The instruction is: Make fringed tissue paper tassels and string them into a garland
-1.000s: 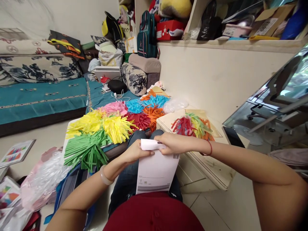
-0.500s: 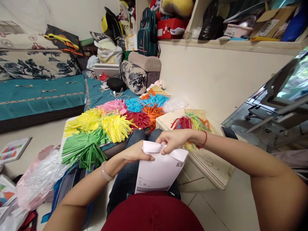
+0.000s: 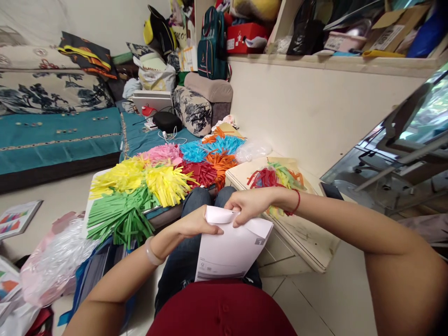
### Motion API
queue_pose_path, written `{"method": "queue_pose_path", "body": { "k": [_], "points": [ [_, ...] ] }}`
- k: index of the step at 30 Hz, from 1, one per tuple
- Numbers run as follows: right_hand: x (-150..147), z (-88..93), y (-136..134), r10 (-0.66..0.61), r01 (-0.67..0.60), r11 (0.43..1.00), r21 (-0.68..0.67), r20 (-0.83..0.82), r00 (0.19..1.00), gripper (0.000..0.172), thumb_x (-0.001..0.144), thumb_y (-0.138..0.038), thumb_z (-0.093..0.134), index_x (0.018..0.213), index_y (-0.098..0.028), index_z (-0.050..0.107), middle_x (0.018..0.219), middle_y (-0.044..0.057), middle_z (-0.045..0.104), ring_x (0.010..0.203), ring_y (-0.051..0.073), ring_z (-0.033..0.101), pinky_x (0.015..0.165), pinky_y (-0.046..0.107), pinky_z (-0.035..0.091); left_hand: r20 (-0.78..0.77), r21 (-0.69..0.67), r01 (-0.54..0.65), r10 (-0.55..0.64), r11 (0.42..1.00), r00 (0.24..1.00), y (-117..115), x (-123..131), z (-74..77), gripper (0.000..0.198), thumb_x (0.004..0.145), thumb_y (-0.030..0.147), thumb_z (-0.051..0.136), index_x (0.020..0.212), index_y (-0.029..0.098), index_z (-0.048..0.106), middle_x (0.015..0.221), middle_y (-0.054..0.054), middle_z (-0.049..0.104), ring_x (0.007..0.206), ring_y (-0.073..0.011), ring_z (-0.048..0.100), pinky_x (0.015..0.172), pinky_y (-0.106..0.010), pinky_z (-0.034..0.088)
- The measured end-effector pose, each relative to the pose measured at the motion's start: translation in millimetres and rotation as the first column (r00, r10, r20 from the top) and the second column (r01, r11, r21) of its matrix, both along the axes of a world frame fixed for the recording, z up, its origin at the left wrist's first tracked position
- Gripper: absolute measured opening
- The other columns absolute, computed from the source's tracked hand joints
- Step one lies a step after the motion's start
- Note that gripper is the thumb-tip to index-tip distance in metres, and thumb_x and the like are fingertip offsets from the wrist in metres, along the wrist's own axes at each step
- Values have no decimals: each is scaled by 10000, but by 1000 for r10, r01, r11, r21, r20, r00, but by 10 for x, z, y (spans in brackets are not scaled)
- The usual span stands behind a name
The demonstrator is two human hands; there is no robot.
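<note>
The left hand (image 3: 196, 225) and right hand (image 3: 250, 204) each pinch closed on the folded far edge of the white sheet (image 3: 231, 254), which runs lengthwise from them back toward the lap (image 3: 177, 268).

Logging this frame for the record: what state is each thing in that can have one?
white sheet: top edge folded over, held above the lap
left hand: gripping the sheet's top left
right hand: pinching the folded edge
green strips: cut, heaped loose
mixed strips: small loose pile on wooden board
plastic bag: crumpled on floor
phone: screen dark
</note>
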State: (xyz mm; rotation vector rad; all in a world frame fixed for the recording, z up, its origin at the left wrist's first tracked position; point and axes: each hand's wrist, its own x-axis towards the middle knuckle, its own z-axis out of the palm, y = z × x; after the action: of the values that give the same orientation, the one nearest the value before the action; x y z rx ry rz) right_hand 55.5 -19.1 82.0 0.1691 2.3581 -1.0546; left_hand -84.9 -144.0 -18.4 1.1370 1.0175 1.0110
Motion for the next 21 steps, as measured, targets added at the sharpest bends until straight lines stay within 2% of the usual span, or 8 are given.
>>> {"method": "queue_pose_path", "body": {
  "k": [3, 7, 10, 14, 16, 17, 19, 21],
  "points": [
    [22, 18, -47, 17, -8, 991, 133, -69, 997, 202, 675, -164, 636, 848, -73, 686, 667, -26, 602, 563, 63, 485, 491, 158, 330, 9, -9, -22, 22, 1000, 1000, -3, -4, -33, 394, 540, 183, 782, 914, 91, 697, 816, -32, 713, 737, -159, 601, 715, -245, 462],
    [75, -17, -4, -57, 60, 997, 57, -40, 998, 284, 729, -277, 621, 921, -79, 688, 705, -7, 626, 592, 85, 516, 506, 170, 350, 64, 7, -4, 4, 1000, 998, 4, -21, -81, 474, 548, 208, 801, 997, 96, 699, 914, -65, 728, 822, -196, 631, 780, -281, 476],
    [112, -42, 9, -104, 107, 993, 53, -52, 993, 271, 786, -307, 553, 833, -78, 690, 635, -17, 584, 560, 80, 485, 502, 178, 331, 103, 11, -45, 43, 999, 994, 15, -39, -142, 510, 549, 226, 817, 1024, 87, 692, 953, -85, 727, 854, -206, 640, 819, -300, 476],
    [138, -28, -110, -24, 81, 954, 287, -197, 980, 163, 761, -168, 556, 641, -99, 641, 504, -52, 446, 489, 54, 359, 499, 191, 274, 133, -30, -99, 102, 995, 986, 19, -36, -218, 510, 524, 220, 836, 996, 83, 697, 923, -83, 731, 808, -191, 646, 796, -291, 486],
    [144, -20, -155, 23, 89, 911, 402, -267, 963, 152, 754, -143, 574, 614, -101, 617, 503, -45, 439, 492, 57, 334, 502, 205, 257, 129, -35, -138, 141, 990, 982, 5, -23, -230, 506, 530, 235, 836, 994, 86, 699, 913, -82, 733, 791, -189, 649, 785, -291, 492],
    [146, -22, -154, 34, 89, 906, 413, -279, 960, 151, 763, -165, 590, 628, -101, 613, 527, -34, 464, 502, 60, 345, 505, 208, 259, 113, -29, -157, 159, 987, 981, -7, -15, -228, 503, 541, 245, 832, 1000, 87, 699, 912, -83, 733, 788, -190, 650, 780, -292, 495],
    [148, -38, -106, 21, 65, 942, 329, -249, 968, 221, 814, -269, 587, 674, -99, 607, 587, -11, 509, 525, 69, 380, 505, 204, 272, 68, -4, -195, 195, 981, 979, -37, 0, -218, 488, 570, 265, 819, 1008, 88, 699, 903, -80, 733, 774, -187, 649, 761, -287, 498],
    [149, -65, -31, -13, 43, 983, 176, -169, 986, 365, 893, -390, 487, 694, -101, 589, 606, -4, 508, 523, 73, 392, 492, 198, 280, 31, 20, -219, 218, 976, 975, -68, 10, -207, 454, 592, 277, 807, 992, 90, 704, 886, -70, 732, 756, -177, 644, 745, -276, 498]
  ]
}}
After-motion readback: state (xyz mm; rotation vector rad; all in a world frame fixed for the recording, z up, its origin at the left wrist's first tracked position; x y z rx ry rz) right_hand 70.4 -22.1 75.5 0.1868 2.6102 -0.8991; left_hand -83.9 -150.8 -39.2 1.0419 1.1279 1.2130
